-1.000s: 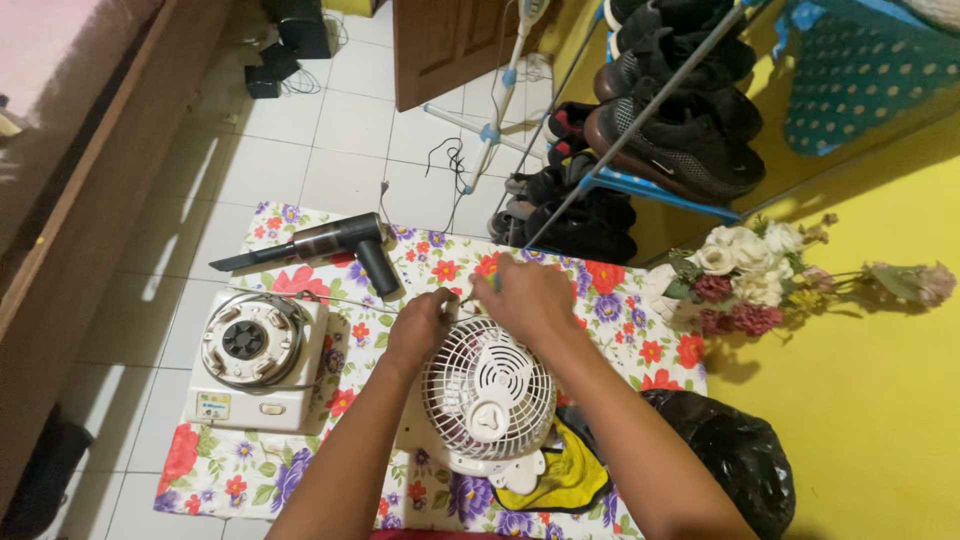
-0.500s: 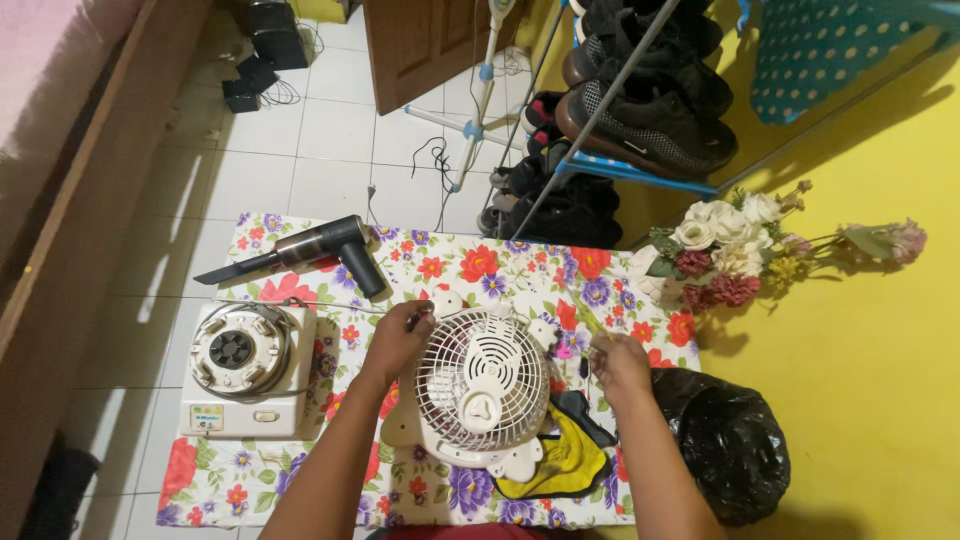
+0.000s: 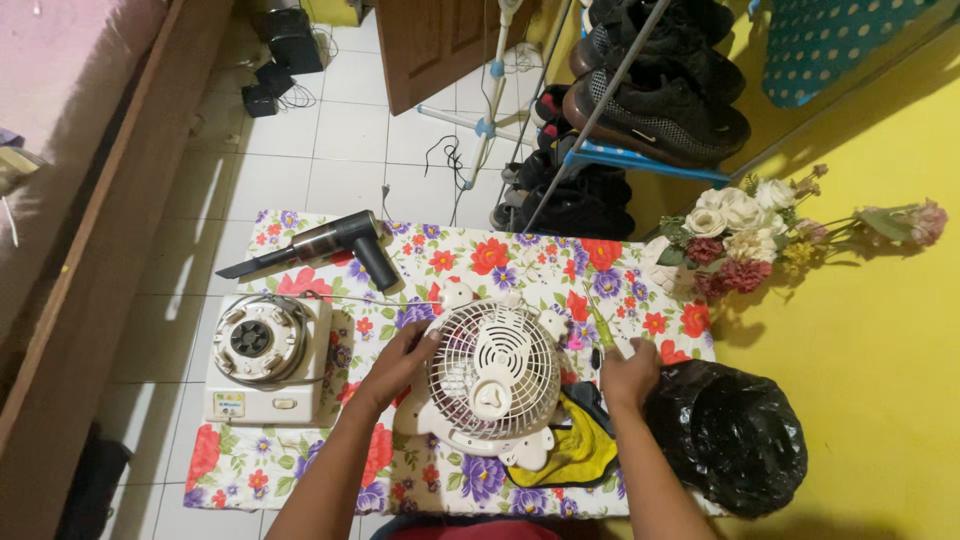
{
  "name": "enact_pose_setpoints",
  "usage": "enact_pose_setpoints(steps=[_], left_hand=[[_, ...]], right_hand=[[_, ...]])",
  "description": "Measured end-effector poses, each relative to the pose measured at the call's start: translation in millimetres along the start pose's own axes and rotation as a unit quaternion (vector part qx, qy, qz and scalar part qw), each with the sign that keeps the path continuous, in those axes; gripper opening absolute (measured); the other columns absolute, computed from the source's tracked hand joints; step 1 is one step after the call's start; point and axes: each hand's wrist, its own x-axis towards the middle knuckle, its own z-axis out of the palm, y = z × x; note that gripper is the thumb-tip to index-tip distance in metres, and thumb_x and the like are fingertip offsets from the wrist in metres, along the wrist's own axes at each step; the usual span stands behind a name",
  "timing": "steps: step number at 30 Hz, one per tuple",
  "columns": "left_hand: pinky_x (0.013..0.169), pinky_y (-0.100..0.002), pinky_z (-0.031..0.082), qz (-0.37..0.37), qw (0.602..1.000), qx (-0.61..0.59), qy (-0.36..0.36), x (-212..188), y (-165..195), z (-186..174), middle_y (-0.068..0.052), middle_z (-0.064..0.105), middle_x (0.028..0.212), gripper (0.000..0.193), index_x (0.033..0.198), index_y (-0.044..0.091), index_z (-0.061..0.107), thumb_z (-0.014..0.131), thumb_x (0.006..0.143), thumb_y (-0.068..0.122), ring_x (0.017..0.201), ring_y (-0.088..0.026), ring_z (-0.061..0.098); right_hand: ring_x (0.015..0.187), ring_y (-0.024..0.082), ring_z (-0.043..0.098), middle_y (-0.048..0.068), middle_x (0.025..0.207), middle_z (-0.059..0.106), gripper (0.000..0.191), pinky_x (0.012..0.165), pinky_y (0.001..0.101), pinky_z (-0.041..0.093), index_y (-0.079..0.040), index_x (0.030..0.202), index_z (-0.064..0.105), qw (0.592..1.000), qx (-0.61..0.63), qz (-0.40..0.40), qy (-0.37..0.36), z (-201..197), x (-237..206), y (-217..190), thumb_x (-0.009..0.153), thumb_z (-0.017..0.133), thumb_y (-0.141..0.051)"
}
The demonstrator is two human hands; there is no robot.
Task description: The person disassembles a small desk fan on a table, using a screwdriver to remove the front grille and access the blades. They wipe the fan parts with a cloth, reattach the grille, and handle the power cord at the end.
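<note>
A small white table fan (image 3: 493, 375) lies on its back on the flowered tablecloth (image 3: 480, 260), grille facing up. My left hand (image 3: 402, 362) grips the left rim of the grille. My right hand (image 3: 629, 374) is to the right of the fan, closed around a thin green-handled tool (image 3: 602, 325) that points away from me. A yellow cloth (image 3: 575, 455) lies under the fan's near right side.
A white fan motor housing (image 3: 262, 357) sits at the left of the table. A black handheld blower (image 3: 325, 245) lies at the far left. A black plastic bag (image 3: 735, 435) is at the right edge. Artificial flowers (image 3: 745, 230), a shoe rack (image 3: 640, 110) and tiled floor lie beyond.
My right hand has moved from above the fan's top to its right side and now holds the green-handled tool. My left hand has stayed on the grille's left rim.
</note>
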Motion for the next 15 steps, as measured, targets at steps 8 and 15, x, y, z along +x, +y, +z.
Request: enact_pose_setpoints(steps=[8, 15], left_hand=[[0.113, -0.041, 0.04, 0.007, 0.999, -0.022, -0.03, -9.2, 5.3, 2.2, -0.022, 0.053, 0.149, 0.092, 0.153, 0.004, 0.039, 0.067, 0.083, 0.057, 0.137, -0.031, 0.054], [0.114, -0.041, 0.04, 0.021, 0.998, -0.048, -0.041, -4.2, 5.0, 6.2, -0.017, 0.048, 0.154, 0.087, 0.156, 0.009, 0.037, 0.061, 0.086, 0.055, 0.138, -0.032, 0.054]], right_hand=[[0.101, 0.037, 0.071, 0.019, 0.105, 0.074, 0.028, 0.09, 0.0455, 0.053, -0.013, 0.115, 0.066, 0.949, 0.026, 0.043, -0.311, -3.4, -51.1, -35.2, 0.1, 0.053, -0.033], [0.11, 0.038, 0.064, 0.02, 0.117, 0.07, 0.034, 0.095, 0.0495, 0.047, -0.015, 0.127, 0.058, 0.932, 0.122, 0.125, -0.318, 14.1, -51.7, -38.3, 0.107, 0.038, -0.034]])
